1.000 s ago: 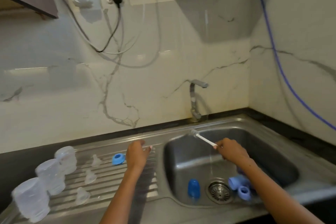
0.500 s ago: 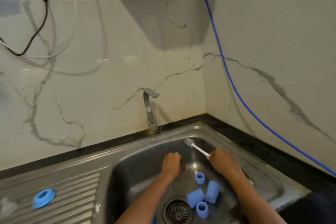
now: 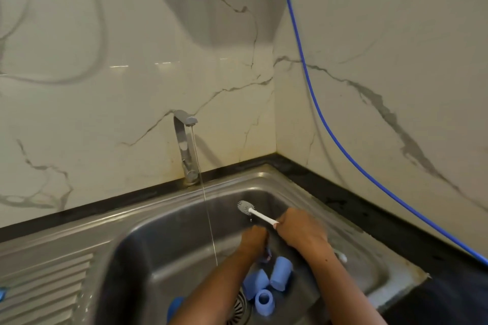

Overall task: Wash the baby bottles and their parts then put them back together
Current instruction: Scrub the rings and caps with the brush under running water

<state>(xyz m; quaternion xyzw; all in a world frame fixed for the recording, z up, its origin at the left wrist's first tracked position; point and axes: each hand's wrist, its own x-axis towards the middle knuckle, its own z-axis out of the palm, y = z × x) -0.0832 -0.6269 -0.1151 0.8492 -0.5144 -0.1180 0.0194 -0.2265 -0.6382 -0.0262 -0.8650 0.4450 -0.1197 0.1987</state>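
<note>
Three pale blue bottle caps [image 3: 266, 285] lie in a cluster on the floor of the steel sink [image 3: 163, 240], just beside the drain [image 3: 239, 310]; one shows its open end upward. The right hand [image 3: 301, 228] is closed around the white handle of a small bottle brush [image 3: 254, 212], whose grey bristle head points up and left over the basin. The left hand [image 3: 253, 241] is curled just above the caps; what it grips is blurred. A thin stream falls from the faucet [image 3: 184, 145].
</note>
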